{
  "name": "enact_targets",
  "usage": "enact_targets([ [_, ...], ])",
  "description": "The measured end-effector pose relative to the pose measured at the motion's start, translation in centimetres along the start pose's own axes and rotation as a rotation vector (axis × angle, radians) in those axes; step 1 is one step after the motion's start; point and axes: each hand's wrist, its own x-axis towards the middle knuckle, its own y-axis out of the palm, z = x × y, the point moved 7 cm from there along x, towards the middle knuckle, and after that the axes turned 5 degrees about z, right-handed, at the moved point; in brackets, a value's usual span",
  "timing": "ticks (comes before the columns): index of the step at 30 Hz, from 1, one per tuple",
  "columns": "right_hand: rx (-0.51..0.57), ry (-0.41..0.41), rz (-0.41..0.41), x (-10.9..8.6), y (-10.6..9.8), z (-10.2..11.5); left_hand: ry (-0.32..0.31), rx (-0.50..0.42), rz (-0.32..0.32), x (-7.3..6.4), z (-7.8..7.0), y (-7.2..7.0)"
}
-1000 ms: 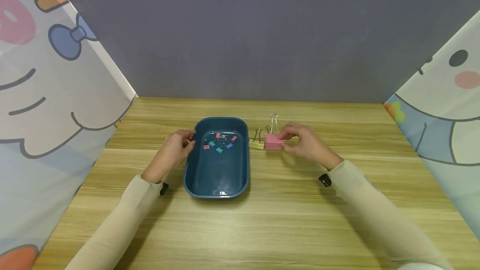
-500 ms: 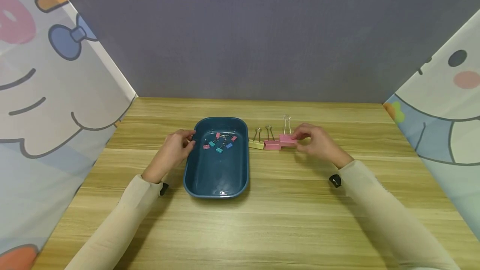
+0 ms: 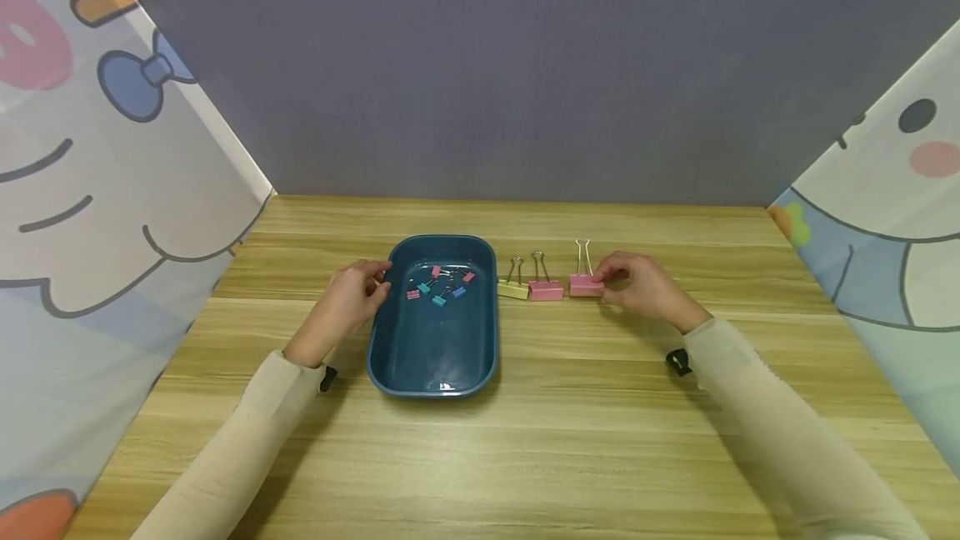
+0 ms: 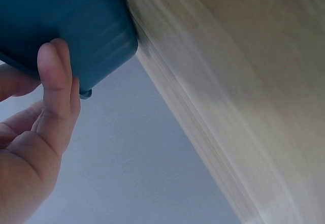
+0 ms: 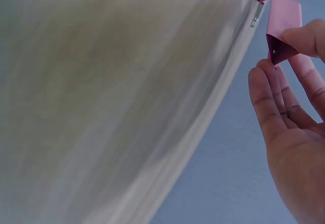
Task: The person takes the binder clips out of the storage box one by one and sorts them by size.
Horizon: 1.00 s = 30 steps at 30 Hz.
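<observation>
My right hand pinches a large pink binder clip between thumb and fingers, its wire handle pointing toward the back wall. In the right wrist view, the thumb lies on one face of this pink clip. To its left, a second pink binder clip and a yellow binder clip lie in a row. My left hand holds the left rim of a dark blue tray. In the left wrist view, fingers lie against the tray's outer wall.
Inside the tray, near its far end, are several small binder clips, among them pink, a teal one and a blue one. A grey wall rises behind the wooden table, with cartoon-printed panels on both sides.
The pink clip in my right hand has moved right, from over the other pink clip to a spot beside it, and lower. My left hand and the tray have stayed put.
</observation>
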Motion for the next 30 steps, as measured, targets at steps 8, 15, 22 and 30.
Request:
enact_targets([
  [8,-0.015,0.031,0.039,0.5,0.3,-0.8,-0.003,0.007,-0.003,0.0,0.0,-0.1],
  [15,0.006,0.019,0.098,1.2,0.5,-1.2,-0.003,0.002,-0.001,0.0,-0.1,0.0],
  [22,0.02,0.016,0.161,1.7,0.9,-1.2,-0.008,0.0,-0.002,0.0,-0.2,0.0],
  [30,0.048,0.048,0.181,1.7,1.2,-1.8,-0.022,0.005,0.003,0.0,-0.2,0.0],
])
